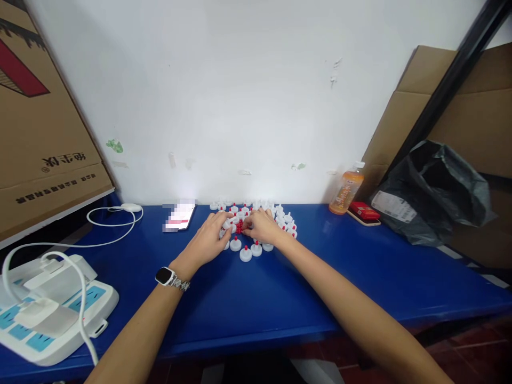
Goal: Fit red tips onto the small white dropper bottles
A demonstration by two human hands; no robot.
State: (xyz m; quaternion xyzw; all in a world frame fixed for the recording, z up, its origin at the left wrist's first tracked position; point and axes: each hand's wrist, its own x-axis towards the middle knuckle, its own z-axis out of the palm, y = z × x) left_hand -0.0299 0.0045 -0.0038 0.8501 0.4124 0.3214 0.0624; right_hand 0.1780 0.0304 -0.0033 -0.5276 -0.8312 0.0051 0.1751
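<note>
Several white nozzle caps [245,254] stand on the blue table, many of them topped with a small red tip. My left hand [208,238] has its thumb and fingers closed around a white cap [229,224], at the left of the cluster. A heap of loose red tips [239,228] lies between my hands. My right hand [262,227] reaches in from the right with its fingers pinched at the heap's edge; what they hold is too small to make out. More white caps [287,218] crowd behind and beside the right hand.
On the left are a white power strip [100,306] with cables and a phone [186,216]. An orange drink bottle [347,189], a red packet [364,210] on another phone, and a grey plastic bag [436,192] stand right. A wall [256,106] rises behind the table [240,314].
</note>
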